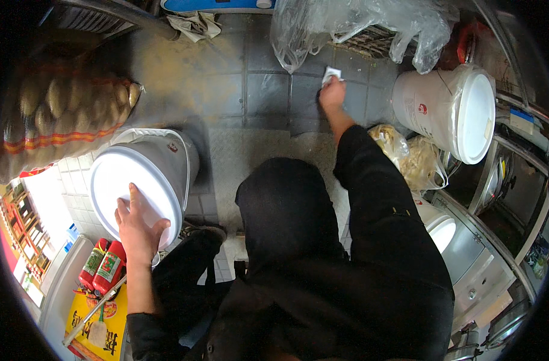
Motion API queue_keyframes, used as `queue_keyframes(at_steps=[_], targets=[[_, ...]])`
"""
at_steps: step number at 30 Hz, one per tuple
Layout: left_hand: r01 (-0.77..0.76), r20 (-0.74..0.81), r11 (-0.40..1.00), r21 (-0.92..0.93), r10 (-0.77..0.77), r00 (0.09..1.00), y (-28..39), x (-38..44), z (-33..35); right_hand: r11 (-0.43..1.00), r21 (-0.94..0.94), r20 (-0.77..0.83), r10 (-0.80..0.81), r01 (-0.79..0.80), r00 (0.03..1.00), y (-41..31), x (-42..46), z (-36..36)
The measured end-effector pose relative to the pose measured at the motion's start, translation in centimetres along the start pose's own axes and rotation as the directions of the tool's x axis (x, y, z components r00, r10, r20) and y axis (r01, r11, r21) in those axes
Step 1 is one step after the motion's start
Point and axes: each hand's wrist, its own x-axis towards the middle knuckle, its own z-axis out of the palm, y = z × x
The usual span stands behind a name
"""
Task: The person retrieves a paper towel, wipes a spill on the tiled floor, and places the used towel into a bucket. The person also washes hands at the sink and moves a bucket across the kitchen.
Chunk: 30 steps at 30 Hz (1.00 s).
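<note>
My left hand (139, 225) rests with fingers spread on the white lid (121, 180) of a large plastic bucket (175, 158) at the left. My right hand (333, 94) reaches forward over the grey floor tiles (267, 97), its fingers closed on a small white piece of paper or cloth (331, 74). Whether that piece touches the floor, I cannot tell. A yellowish, powdery-looking patch (170, 67) marks the floor to the left of it. Clear plastic bags (297, 36) hang just beyond my right hand.
A mesh sack of potato-like produce (67, 113) stands at the left. Two fire extinguishers (109, 268) are at the lower left. On the right are another lidded bucket (437, 108), tied plastic bags (421, 162) and a metal cabinet (464, 252). Crumpled paper or cloth (195, 25) lies at the far edge.
</note>
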Motion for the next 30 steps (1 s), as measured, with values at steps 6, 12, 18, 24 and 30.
queue_keyframes(at_steps=[6, 12, 18, 24, 30], targets=[[0.02, 0.021, 1.0, -0.017, -0.019, 1.0, 0.2, 0.4, -0.6, 0.97, -0.238, 0.305, 0.029, 0.046, 0.952, -7.2, 6.9, 4.0], [0.042, 0.015, 0.999, 0.034, -0.042, 0.999, -0.2, 0.0, -0.5, 0.961, 0.019, 0.502, -0.247, 0.275, 0.829, -13.1, -3.2, 8.8], [0.01, 0.058, 0.997, 0.081, -0.014, 0.998, 0.3, 1.7, -1.8, 0.991, 0.058, 0.168, -0.132, 0.124, 0.977, -9.0, 4.8, 14.6], [0.058, 0.049, 0.997, 0.052, -0.061, 0.997, -0.3, 0.2, -0.6, 0.979, -0.085, 0.394, -0.138, 0.186, 0.909, -22.8, 4.9, 10.4], [0.017, 0.04, 0.999, 0.046, -0.018, 0.999, -0.6, 0.7, -0.9, 0.987, 0.095, 0.527, -0.162, 0.132, 0.834, -24.5, 2.0, 12.2]])
